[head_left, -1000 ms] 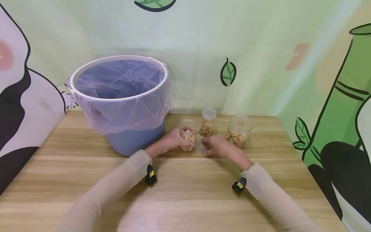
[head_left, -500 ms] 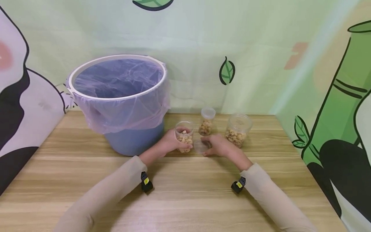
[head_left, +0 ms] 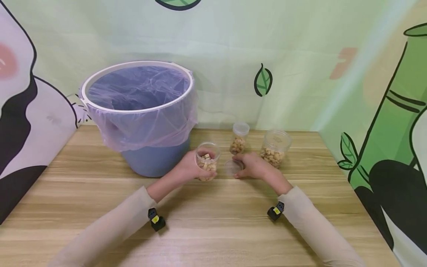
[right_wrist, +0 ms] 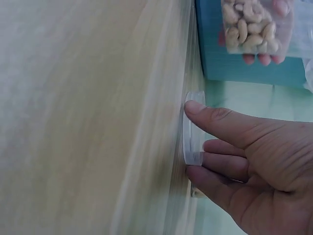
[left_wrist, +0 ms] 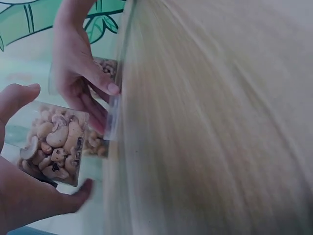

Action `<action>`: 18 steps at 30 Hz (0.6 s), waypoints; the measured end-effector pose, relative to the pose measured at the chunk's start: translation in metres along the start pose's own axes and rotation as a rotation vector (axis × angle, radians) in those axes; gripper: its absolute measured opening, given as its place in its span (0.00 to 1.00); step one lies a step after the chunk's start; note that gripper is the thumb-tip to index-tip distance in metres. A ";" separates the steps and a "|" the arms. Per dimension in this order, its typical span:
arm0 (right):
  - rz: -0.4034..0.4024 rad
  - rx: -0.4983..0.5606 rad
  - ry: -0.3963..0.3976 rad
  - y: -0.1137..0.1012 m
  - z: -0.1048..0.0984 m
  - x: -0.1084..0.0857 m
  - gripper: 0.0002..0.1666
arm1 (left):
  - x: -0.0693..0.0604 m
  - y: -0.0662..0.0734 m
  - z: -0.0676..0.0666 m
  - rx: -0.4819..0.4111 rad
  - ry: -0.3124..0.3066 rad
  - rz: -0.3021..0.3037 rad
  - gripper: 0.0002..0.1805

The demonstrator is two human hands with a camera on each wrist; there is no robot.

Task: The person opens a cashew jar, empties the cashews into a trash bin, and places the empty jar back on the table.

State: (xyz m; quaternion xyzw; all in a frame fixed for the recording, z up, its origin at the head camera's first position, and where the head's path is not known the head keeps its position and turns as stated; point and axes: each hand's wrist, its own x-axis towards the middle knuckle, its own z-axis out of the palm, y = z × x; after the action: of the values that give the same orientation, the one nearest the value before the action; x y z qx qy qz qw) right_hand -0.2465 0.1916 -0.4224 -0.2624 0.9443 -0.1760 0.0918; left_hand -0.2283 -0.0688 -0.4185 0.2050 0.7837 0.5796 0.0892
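My left hand [head_left: 190,167] grips a clear, lidless jar [head_left: 207,152] from its left side. Cashews [left_wrist: 55,142] fill its lower part, and the jar is off the table in both wrist views. To its right, my right hand [head_left: 257,167] holds a clear round lid [right_wrist: 192,129] by its rim, thumb on one edge and fingers on the other. That lid is at the tabletop. Behind the right hand stand a small lidded jar of nuts [head_left: 238,142] and a wider lidded jar of nuts [head_left: 274,154], the latter partly hidden.
A large blue bin [head_left: 156,161] with a white rim and a thin pinkish liner [head_left: 146,131] stands at the back left, close to my left hand. The wooden table [head_left: 213,230] ends at a printed cloth backdrop [head_left: 227,74].
My left hand has brought the cashew jar left and towards me, up off the table and away from the lid. The right hand and the lid stay almost in place.
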 end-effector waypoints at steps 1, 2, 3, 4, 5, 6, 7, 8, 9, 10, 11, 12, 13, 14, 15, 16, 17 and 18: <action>-0.004 0.002 -0.006 0.000 0.000 0.000 0.40 | -0.003 0.001 -0.001 0.004 0.002 -0.004 0.28; -0.007 0.009 -0.014 0.001 0.000 0.000 0.41 | -0.005 0.003 -0.002 0.005 0.005 -0.004 0.29; -0.011 0.014 -0.022 0.001 0.000 -0.001 0.42 | -0.008 0.004 -0.003 0.005 0.008 0.000 0.29; -0.021 0.011 -0.027 0.000 -0.001 -0.001 0.42 | -0.010 0.006 -0.004 0.011 0.013 0.001 0.29; -0.033 0.004 -0.030 -0.001 -0.001 -0.001 0.42 | -0.013 0.007 -0.005 0.011 0.014 0.001 0.30; -0.050 -0.007 -0.033 -0.002 -0.001 -0.002 0.41 | -0.015 0.009 -0.006 0.004 0.013 -0.003 0.30; -0.065 -0.016 -0.032 -0.004 -0.002 -0.002 0.39 | -0.017 0.010 -0.007 -0.005 0.011 -0.008 0.31; -0.081 -0.027 -0.025 -0.006 -0.003 -0.002 0.37 | -0.020 0.011 -0.008 -0.012 0.009 -0.011 0.31; -0.096 -0.033 -0.011 -0.009 -0.004 -0.002 0.34 | -0.022 0.014 -0.009 -0.023 0.004 -0.018 0.32; -0.112 -0.038 0.008 -0.012 -0.005 -0.001 0.31 | -0.024 0.016 -0.011 -0.035 0.001 -0.026 0.32; -0.121 -0.037 0.030 -0.016 -0.006 -0.001 0.29 | -0.025 0.018 -0.012 -0.053 -0.003 -0.034 0.32; -0.129 -0.035 0.057 -0.019 -0.008 0.000 0.26 | -0.027 0.020 -0.013 -0.072 -0.006 -0.041 0.32; -0.131 -0.030 0.084 -0.022 -0.009 0.000 0.24 | -0.028 0.023 -0.014 -0.097 -0.011 -0.047 0.32; -0.137 -0.029 0.107 -0.025 -0.011 0.001 0.23 | -0.029 0.025 -0.014 -0.123 -0.018 -0.053 0.31; -0.138 -0.028 0.126 -0.028 -0.014 0.002 0.21 | -0.030 0.028 -0.015 -0.150 -0.026 -0.063 0.31; -0.140 -0.031 0.140 -0.030 -0.016 0.003 0.21 | -0.032 0.030 -0.016 -0.177 -0.032 -0.071 0.30; -0.142 -0.034 0.147 -0.033 -0.018 0.003 0.20 | -0.033 0.032 -0.017 -0.205 -0.044 -0.083 0.29; -0.150 -0.039 0.152 -0.035 -0.021 0.004 0.20 | -0.034 0.035 -0.017 -0.234 -0.058 -0.091 0.29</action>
State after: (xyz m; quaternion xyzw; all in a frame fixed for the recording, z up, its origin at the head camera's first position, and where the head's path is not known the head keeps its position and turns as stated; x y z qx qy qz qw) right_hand -0.2390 0.1670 -0.3900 -0.3200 0.9295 -0.1832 0.0012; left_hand -0.1966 -0.0898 -0.3836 0.1742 0.7162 0.6563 0.1613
